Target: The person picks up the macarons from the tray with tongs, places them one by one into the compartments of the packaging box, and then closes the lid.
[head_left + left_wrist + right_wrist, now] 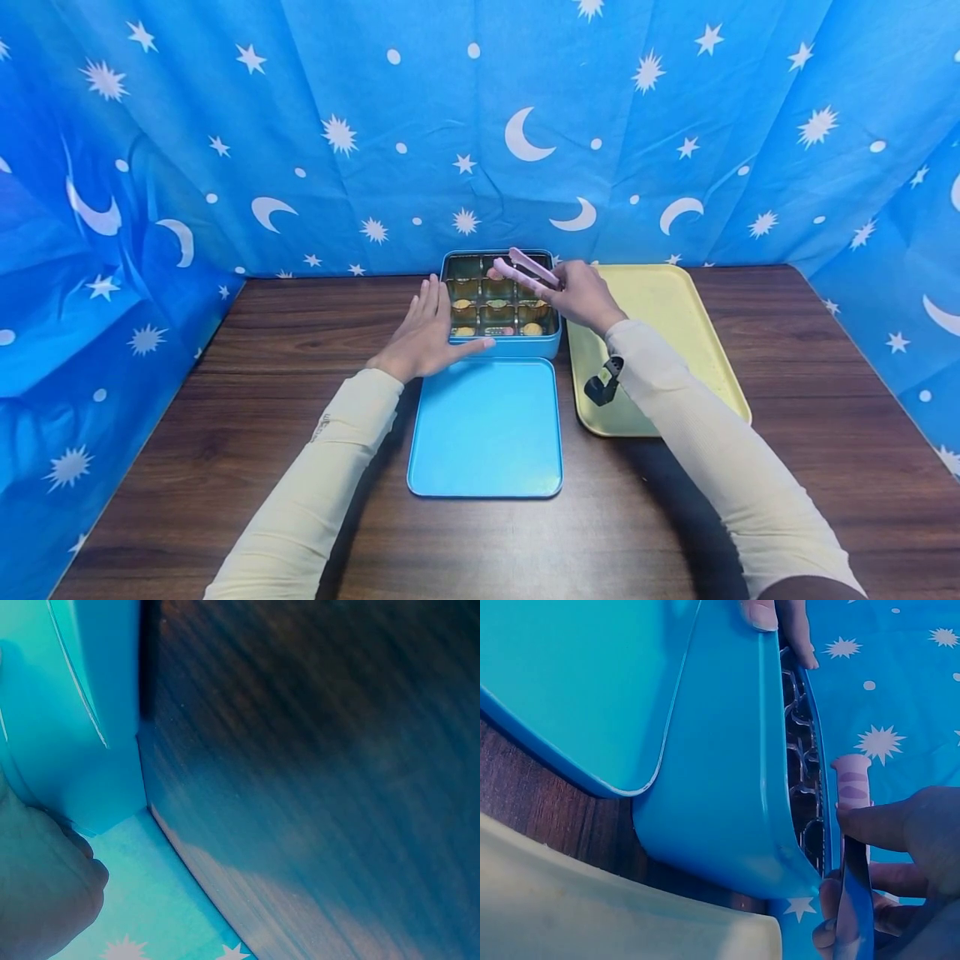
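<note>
A blue tin (510, 347) stands at the back of the table, its clear divided insert holding small yellow and pink pieces, perhaps cookies, in several compartments. My left hand (427, 333) rests against the tin's left side with fingers straight and thumb along the front rim. Above the tin, my right hand (588, 296) grips pink tongs (534, 265), their tips over the back compartments. A pinkish piece shows by the tips; I cannot tell whether they pinch it. In the right wrist view, thumb and fingers close round the tongs (853, 787).
The blue lid (487, 433) lies in front of the tin, close against it. Right of the tin is a yellow tray (652, 292), partly under my right forearm. A blue curtain (420, 100) with moons and stars hangs behind the brown wooden table (300, 333).
</note>
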Available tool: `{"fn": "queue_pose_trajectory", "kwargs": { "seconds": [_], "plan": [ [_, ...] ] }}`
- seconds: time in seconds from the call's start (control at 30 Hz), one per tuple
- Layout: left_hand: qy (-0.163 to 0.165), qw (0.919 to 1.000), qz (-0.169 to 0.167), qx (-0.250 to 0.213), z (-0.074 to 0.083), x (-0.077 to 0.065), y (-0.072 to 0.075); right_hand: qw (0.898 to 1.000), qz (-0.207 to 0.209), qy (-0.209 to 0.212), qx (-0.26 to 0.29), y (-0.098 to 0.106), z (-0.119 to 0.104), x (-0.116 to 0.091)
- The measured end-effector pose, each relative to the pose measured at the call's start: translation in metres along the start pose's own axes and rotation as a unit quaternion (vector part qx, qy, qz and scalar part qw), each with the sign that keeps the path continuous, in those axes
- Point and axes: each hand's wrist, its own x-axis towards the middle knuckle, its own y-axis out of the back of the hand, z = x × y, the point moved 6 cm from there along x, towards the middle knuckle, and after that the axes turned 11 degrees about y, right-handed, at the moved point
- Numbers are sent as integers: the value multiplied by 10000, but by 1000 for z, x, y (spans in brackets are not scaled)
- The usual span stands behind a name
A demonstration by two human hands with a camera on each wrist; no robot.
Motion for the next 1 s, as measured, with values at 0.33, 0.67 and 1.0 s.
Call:
{"fn": "queue_pose_trajectory", "kwargs": {
  "seconds": [0.33, 0.67, 1.0],
  "plan": [
    [9, 10000, -35, -40, 0, -1, 0, 9999, -44, -65, 147, 19, -1, -16],
    [-5, 10000, -49, -48, -1, 0, 0, 9994, 173, 305, 63, 50, 3, -46],
    [-18, 10000, -39, -81, 0, -1, 0, 9973, 222, 590, -369, 86, 12, -88]
  ]
}}
